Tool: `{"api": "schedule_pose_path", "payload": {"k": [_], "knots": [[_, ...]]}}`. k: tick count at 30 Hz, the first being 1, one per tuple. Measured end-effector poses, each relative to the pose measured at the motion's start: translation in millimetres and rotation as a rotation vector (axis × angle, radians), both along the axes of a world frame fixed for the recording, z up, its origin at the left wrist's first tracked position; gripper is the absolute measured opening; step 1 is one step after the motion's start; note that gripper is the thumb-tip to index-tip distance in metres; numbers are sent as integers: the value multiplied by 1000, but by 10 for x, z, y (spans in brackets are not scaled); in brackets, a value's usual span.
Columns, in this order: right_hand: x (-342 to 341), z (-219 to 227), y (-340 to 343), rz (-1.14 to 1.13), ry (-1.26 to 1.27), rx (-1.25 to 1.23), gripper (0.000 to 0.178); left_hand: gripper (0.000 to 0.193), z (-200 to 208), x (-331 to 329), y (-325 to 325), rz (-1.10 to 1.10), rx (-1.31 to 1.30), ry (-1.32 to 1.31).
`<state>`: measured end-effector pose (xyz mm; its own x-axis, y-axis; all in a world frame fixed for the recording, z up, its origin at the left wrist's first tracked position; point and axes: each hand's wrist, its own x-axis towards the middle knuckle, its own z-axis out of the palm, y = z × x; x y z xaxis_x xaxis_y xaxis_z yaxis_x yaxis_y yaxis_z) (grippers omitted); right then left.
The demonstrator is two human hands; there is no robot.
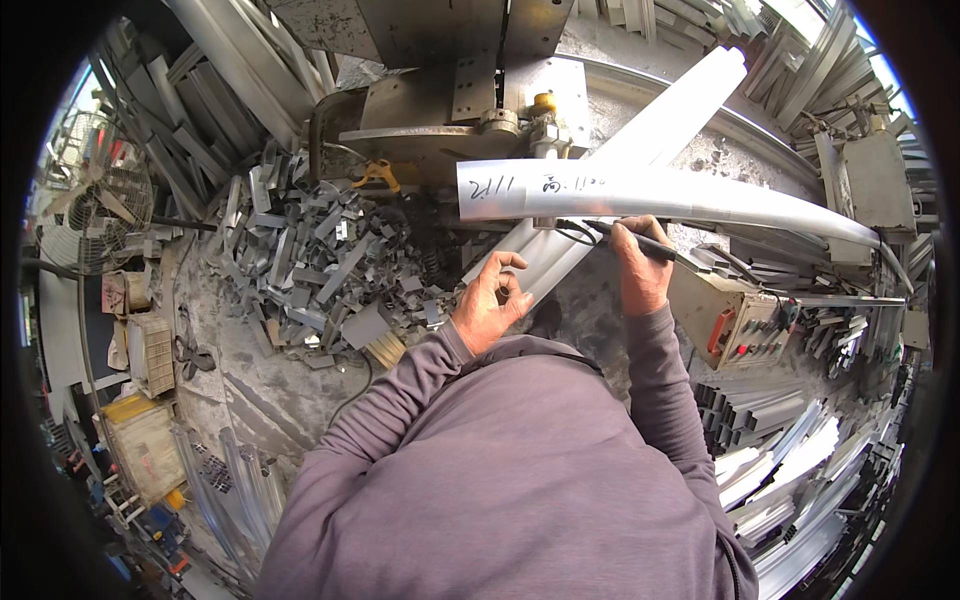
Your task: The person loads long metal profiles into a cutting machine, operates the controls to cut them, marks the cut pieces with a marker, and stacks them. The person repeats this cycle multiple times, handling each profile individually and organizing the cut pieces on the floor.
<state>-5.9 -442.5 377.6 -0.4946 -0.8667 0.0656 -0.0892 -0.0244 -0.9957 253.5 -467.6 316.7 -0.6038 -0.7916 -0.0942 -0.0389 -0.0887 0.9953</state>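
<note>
In my right hand point(641, 262) a black marker pen point(657, 249) is held, pointing up and left toward the near edge of a long silver metal profile point(700, 200). Dark handwriting shows on that profile's left end. Crossing beneath it at a slant is a second bright profile point(553, 262). My left hand point(492, 303) hovers close to the lower end of the slanting one, fingers loosely curled and thumb apart, with nothing visible in it. Whether its fingertips touch the metal I cannot tell. A thin black cable loop point(577, 232) lies between the hands, by the long profile.
A machine point(420, 110) with a yellow-handled clamp point(377, 177) stands ahead. Left of it spreads a heap of metal offcuts point(330, 250). A control box point(745, 325) with red buttons sits at right, above stacked profiles point(755, 415). A fan point(95, 190) stands far left.
</note>
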Motion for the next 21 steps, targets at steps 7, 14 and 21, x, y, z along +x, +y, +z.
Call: {"api": "schedule_pose_path", "payload": {"k": [7, 14, 21], "knots": [[286, 347, 334, 218, -156, 130, 14, 65, 563, -367, -134, -114, -60, 43], [246, 244, 457, 280, -66, 179, 16, 63, 590, -531, -63, -260, -58, 40], [136, 137, 794, 370, -260, 340, 21, 39, 323, -545, 102, -385, -7, 123]]}}
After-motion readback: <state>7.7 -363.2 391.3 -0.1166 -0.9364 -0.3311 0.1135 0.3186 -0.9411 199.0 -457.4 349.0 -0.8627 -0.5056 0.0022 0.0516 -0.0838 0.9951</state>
